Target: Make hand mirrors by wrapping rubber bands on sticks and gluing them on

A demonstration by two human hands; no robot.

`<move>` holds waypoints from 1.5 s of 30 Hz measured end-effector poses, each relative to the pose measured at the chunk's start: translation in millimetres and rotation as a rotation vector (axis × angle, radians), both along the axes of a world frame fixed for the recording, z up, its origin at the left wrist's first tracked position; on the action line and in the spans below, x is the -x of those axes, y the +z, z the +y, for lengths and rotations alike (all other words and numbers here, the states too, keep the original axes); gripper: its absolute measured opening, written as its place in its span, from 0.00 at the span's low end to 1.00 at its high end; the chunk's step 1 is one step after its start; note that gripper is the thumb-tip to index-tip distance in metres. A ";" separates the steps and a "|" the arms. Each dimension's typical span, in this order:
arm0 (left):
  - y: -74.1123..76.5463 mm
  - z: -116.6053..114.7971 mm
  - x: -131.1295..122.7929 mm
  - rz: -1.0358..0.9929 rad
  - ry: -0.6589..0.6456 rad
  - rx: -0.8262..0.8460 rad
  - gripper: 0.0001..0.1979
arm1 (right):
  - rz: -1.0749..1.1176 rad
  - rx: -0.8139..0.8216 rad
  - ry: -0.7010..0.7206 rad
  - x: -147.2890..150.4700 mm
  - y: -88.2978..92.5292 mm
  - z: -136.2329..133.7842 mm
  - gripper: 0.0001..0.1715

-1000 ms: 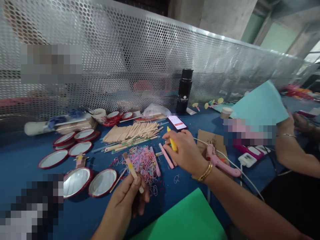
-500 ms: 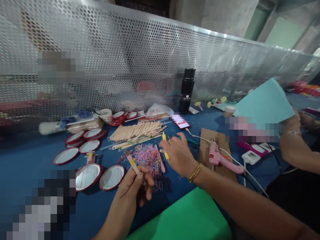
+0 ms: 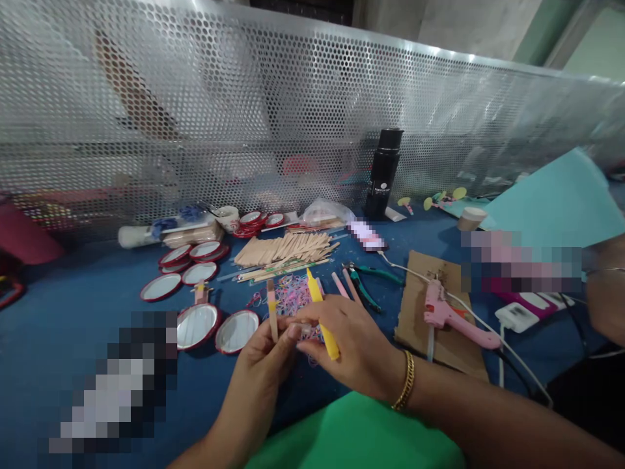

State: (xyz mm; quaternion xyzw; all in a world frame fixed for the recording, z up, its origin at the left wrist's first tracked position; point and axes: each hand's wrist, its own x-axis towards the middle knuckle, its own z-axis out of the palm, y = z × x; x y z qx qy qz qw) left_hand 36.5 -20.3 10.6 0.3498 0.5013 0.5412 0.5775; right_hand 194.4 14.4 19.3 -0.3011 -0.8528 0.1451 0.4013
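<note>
My left hand (image 3: 263, 368) pinches a wooden craft stick (image 3: 272, 306) upright; its upper part is coloured brown and yellow. My right hand (image 3: 356, 342) is closed round a yellow marker (image 3: 329, 333), tip pointing up and away. Both hands meet at the fingertips, where a small translucent piece (image 3: 305, 329) shows between them; I cannot make out what it is. Beyond the hands lies a pile of small coloured rubber bands (image 3: 293, 291), partly hidden by them. Pink and brown markers (image 3: 340, 284) lie just past my right hand.
Plain craft sticks (image 3: 283, 251) are heaped behind. Red-rimmed round lids (image 3: 196, 326) lie at left. Green-handled pliers (image 3: 364, 290), a pink glue gun (image 3: 452, 319) on cardboard (image 3: 410, 312) and a black bottle (image 3: 385, 172) stand or lie to the right. Another person's arm (image 3: 608, 293) is at far right.
My right hand has come back toward me with the yellow marker and now meets my left hand. The pliers and the pink and brown markers have come into fuller view.
</note>
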 end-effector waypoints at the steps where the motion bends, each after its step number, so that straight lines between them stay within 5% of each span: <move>1: 0.8 0.1 0.6 -0.034 0.023 0.000 0.15 | 0.039 -0.013 0.030 -2.1 2.2 -0.2 0.16; 8: 8.1 2.5 4.7 -0.215 0.087 -0.001 0.18 | 0.314 -0.007 0.090 -12.4 12.8 -10.6 0.14; 21: 5.3 2.1 5.5 -0.089 0.036 -0.051 0.17 | 0.253 0.009 0.014 -8.3 4.8 -8.7 0.05; 35: -8.0 -8.1 11.7 0.119 0.113 -0.142 0.16 | 0.303 -0.018 0.172 -5.9 -5.5 -9.8 0.05; 45: 1.8 3.7 10.2 0.004 0.088 -0.059 0.21 | 0.178 -0.110 0.061 -15.1 12.9 13.9 0.05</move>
